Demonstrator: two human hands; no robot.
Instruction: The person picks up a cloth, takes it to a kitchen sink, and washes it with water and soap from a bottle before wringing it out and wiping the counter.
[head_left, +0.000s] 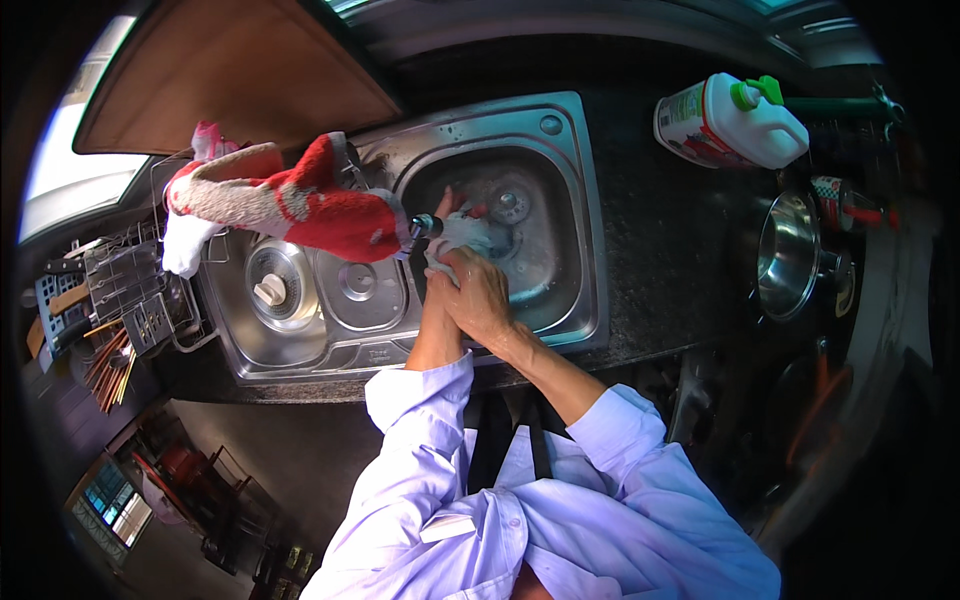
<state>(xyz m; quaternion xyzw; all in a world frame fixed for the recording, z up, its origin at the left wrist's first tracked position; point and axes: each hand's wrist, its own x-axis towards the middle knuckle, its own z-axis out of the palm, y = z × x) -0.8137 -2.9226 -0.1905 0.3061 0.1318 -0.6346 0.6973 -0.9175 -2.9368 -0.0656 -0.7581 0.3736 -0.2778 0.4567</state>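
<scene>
My right hand (478, 294) is closed on wet white cloth (466, 231), across my left wrist. My left hand (447, 204) reaches into the right sink bowl (551, 247); the cloth and my right hand cover most of it, and a fingertip shows above. Small red parts show beside the cloth, near the drain strainer (509, 204). A chrome faucet end (427, 226) is just left of the cloth. Left of it, a red and white towel (300, 206) hangs above the sink's middle. Water and some suds show in the bowl.
A round strainer lid (279, 289) sits in the left bowl. A wire dish rack (124, 277) with utensils and chopsticks (112, 367) is at far left. A large white jug with a green cap (757, 124) and a steel pot (787, 255) are on the dark counter (660, 247) at right.
</scene>
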